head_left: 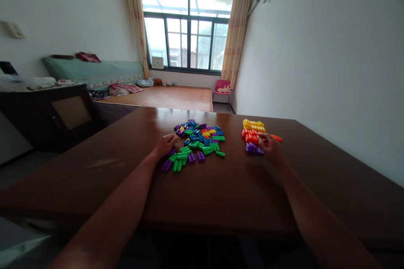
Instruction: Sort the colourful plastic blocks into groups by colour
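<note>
A mixed pile of small green, blue, purple, orange and yellow pieces [197, 136] lies on the brown table [221, 193]. At the pile's left edge rests my left hand [167, 143], its fingers curled together; what they hold, if anything, is too small to tell. Further right are sorted groups: yellow pieces [254, 125] at the back, orange pieces [251, 136] in the middle and purple pieces [253, 148] nearest me. My right hand [270, 146] is over the right side of the orange and purple groups, and its fingertips are too small to read clearly.
Behind the table stand a wide bed [176, 96] and a pink chair [222, 88] with a soft toy. A dark cabinet [41, 111] with things on top is at the left. A white wall [322, 50] runs along the right.
</note>
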`<state>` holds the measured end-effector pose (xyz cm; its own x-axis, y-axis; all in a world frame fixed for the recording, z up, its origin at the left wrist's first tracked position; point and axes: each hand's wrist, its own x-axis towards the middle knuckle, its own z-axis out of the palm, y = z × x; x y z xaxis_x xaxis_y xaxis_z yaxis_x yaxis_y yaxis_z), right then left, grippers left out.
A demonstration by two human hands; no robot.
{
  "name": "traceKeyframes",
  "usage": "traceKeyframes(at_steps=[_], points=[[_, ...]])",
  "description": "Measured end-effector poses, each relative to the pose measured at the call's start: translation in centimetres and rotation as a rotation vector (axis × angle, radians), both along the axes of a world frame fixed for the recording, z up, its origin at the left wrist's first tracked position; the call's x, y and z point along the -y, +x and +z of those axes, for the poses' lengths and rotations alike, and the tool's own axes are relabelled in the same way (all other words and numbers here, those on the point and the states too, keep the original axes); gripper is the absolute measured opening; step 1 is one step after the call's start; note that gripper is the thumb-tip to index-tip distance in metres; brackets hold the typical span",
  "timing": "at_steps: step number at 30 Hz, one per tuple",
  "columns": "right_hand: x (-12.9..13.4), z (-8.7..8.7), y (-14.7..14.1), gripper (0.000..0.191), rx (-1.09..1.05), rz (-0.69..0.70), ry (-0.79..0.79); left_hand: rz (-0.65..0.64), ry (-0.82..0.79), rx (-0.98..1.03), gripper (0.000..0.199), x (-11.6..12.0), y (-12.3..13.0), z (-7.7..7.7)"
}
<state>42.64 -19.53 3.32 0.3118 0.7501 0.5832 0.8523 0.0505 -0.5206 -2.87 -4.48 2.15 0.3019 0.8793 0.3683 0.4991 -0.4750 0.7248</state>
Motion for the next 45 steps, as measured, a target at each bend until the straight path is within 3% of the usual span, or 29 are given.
traceKeyframes(at_steps=[4, 8, 11, 16, 19, 22, 25, 28, 30, 32, 35, 40, 45], points=[[-0.3, -0.6, -9.1, 0.029, 0.189, 0.356, -0.137, 0.026, 0.064, -0.119, 0.040, 0.1, 0.3, -0.2], [-2.0, -1.3, -14.7, 0.029, 0.325, 0.511, -0.233, 0.026, 0.067, -0.101, 0.039, 0.5, 0.2, 0.0], [-4.9, 0.0, -16.4, 0.026, 0.298, 0.537, -0.221, 0.043, 0.069, -0.082, 0.035, 0.5, 0.2, 0.0], [-11.9, 2.7, -19.2, 0.028, 0.337, 0.457, -0.138, 0.058, 0.044, -0.040, 0.037, 0.2, 0.1, -0.1], [-15.6, 2.3, -21.6, 0.035, 0.417, 0.491, -0.230, 0.063, 0.001, 0.013, 0.039, -0.2, 0.0, -0.3], [-17.4, 1.2, -23.6, 0.043, 0.432, 0.535, -0.354, 0.075, -0.051, 0.080, 0.040, -0.6, -0.1, -0.6], [-18.0, 0.9, -24.8, 0.042, 0.372, 0.674, -0.425, 0.090, -0.116, 0.149, 0.040, -0.8, -0.1, -0.7], [-18.9, 1.9, -24.6, 0.052, 0.221, 0.805, -0.424, 0.110, -0.163, 0.184, 0.040, -0.7, 0.0, -0.7], [-20.3, 2.9, -23.9, 0.059, 0.148, 0.721, -0.373, 0.129, -0.173, 0.193, 0.038, -0.6, 0.1, -0.7], [-22.4, 3.6, -22.9, 0.054, 0.149, 0.544, -0.332, 0.143, -0.181, 0.198, 0.036, -0.6, 0.1, -0.7], [-25.6, 3.8, -21.8, 0.046, 0.225, 0.389, -0.398, 0.152, -0.191, 0.191, 0.034, -0.5, 0.1, -0.6], [-28.8, 1.8, -22.8, 0.043, 0.273, 0.437, -0.491, 0.183, -0.233, 0.205, 0.032, -0.2, 0.3, -0.2], [-28.5, 0.1, -24.1, 0.037, 0.315, 0.519, -0.527, 0.185, -0.278, 0.254, 0.028, -0.3, 0.5, -0.3]])
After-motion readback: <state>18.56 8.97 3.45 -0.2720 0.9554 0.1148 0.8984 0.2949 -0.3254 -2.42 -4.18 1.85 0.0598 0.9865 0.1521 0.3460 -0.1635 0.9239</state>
